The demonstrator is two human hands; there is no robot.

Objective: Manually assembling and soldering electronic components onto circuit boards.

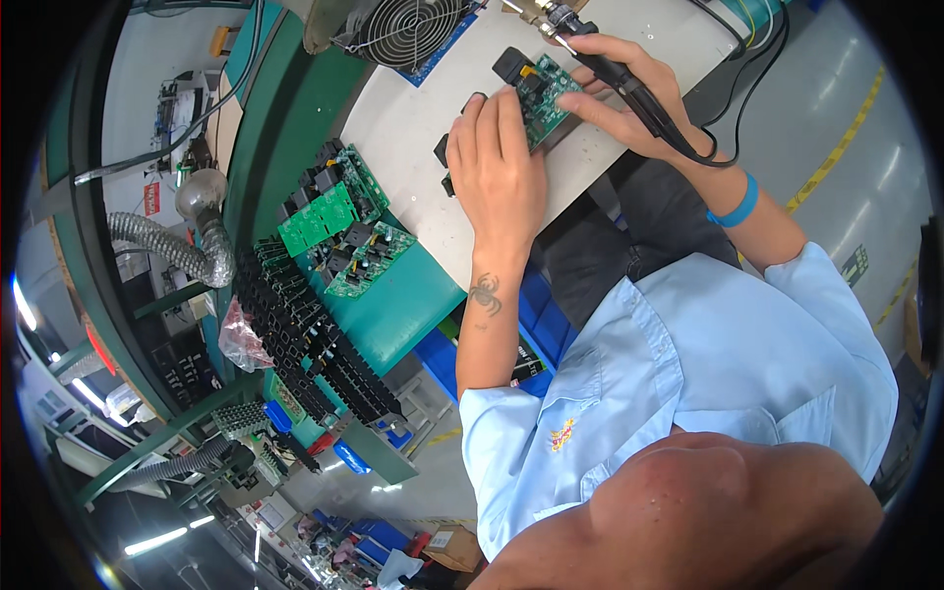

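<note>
- Head view, far left: ribbed silver foil duct (162,241); right of it, a clear crinkled plastic bag (243,336).
- Left of centre: long dense rows of black parts (320,344); above them, green circuit boards with black block parts (317,216), partly on a smooth teal sheet (408,310).
- Upper centre: round fan with a wire-ring guard (408,31), at the far side of the pale flat bench top (393,128).
- Centre top: left hand (500,177), fingers bent over the left part of the work. Thumb hidden, so can't tell if it's clamped or just resting.
- Just right of that, upper centre: green circuit board with tall black and yellow parts (557,81), tilted, between the two hands.
- Right of it: slim black-handled corded tool with a metal front end (634,93), likely a soldering iron. Working tip not clear.
- Right hand (653,77) closed around that tool, thumb reaching the board. Hands apart, sharing the board.
- Right: flat blue wristband (735,202) on that forearm, black cable looping below the tool.
- Step looks like steadying the board. I'd support it by the edges, keep fingers off the joints, point the metal end away from the left hand, and leave cable slack.
</note>
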